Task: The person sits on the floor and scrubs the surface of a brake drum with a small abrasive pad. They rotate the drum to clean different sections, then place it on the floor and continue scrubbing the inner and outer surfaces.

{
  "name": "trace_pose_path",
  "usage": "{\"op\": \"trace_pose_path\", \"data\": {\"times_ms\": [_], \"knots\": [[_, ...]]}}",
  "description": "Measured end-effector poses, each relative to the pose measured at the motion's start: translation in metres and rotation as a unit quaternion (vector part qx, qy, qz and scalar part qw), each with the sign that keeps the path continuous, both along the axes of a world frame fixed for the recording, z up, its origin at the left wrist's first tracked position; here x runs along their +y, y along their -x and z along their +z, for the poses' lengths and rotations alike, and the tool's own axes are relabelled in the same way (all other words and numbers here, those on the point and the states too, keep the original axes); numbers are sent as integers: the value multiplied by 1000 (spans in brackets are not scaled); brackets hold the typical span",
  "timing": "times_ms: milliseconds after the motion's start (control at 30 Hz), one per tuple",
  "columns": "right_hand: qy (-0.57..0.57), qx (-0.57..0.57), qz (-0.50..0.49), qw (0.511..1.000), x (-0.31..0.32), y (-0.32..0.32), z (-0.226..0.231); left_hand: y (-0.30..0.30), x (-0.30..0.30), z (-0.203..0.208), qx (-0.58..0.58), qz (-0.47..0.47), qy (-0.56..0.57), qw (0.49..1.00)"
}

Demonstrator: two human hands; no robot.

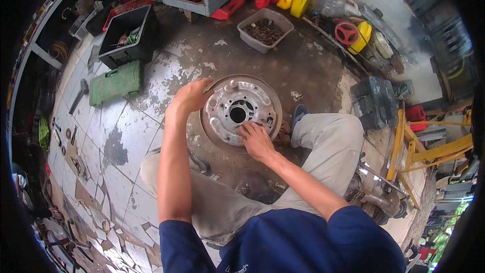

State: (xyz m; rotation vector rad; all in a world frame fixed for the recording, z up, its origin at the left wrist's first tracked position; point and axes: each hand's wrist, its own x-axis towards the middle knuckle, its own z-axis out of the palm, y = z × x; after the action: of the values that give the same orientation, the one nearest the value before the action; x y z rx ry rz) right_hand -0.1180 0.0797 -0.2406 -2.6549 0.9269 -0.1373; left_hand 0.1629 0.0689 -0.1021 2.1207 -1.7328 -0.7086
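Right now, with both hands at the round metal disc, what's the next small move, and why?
Probably brace the round metal disc with the left hand before pressing with the right hand. The left is at the upper-left edge; the right's fingers are on the face, just below and right of the central hole. Whether they pinch anything is unclear.
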Motion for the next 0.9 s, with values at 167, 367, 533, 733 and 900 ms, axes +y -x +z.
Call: {"op": "trace_pose_path", "data": {"times_ms": [167, 367, 533, 733, 900], "knots": [[112, 6, -70, 991, -13, 7, 9, 22, -10, -17, -33, -28, -105, 993], [44, -8, -6, 999, -8, 7, 16, 56, 5, -97, -135, -101, -118, 979], [11, -8, 110, 994, -12, 10, 25, 58, 3, -103, -125, -93, -95, 983], [-18, -49, -12, 999, -16, 16, 19, 56, 0, -108, -138, -86, -90, 983], [14, -53, -45, 997, -2, 20, 12, 55, 5, -115, -136, -70, -63, 986]]}}
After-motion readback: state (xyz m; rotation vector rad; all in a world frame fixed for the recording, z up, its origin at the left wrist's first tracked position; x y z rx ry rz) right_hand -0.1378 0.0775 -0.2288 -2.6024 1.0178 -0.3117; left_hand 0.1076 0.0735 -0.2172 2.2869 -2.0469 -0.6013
